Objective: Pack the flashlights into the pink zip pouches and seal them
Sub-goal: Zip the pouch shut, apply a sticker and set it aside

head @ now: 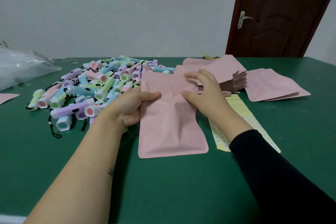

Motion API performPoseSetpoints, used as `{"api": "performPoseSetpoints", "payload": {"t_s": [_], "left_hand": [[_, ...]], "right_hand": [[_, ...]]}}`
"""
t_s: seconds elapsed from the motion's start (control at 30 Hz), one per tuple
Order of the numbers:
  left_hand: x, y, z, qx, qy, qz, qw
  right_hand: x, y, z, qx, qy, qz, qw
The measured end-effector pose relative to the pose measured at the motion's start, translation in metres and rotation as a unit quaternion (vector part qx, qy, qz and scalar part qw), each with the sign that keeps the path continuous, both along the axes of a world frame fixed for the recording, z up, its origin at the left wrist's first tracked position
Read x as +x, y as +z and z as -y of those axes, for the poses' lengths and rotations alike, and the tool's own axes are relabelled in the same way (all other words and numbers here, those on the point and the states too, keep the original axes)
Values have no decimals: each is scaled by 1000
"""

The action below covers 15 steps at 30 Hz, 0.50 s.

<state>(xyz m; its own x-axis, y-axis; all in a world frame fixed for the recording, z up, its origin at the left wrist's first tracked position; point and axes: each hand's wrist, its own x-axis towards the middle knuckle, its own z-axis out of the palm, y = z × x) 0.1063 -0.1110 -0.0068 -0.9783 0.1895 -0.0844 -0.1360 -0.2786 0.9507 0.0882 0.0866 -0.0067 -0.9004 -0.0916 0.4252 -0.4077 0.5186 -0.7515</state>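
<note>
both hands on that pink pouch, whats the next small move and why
Probably open the pink pouch at its top with the right hand: the left hand grips its left edge, the right thumb touches its upper part, and the flashlights lie piled, none in a hand.

Pink pouch (171,120), pastel flashlights (87,89), green table (181,187), yellow dotted strip (252,118).
</note>
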Motion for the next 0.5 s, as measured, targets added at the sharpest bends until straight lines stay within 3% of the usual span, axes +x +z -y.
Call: {"api": "performPoseSetpoints", "payload": {"t_s": [0.1,0.17,0.4,0.5], "left_hand": [[0,1,0,7,6,-5,1000],[0,1,-1,11,13,-9,1000],[-2,-4,-3,8,27,-30,999],[-3,-6,-5,22,17,-17,999]], "right_hand": [[0,-3,0,-219,32,175,959],[1,-7,0,-258,63,234,935],[1,-10,-1,-269,61,171,946],[-3,-12,-5,-228,18,132,965]]}}
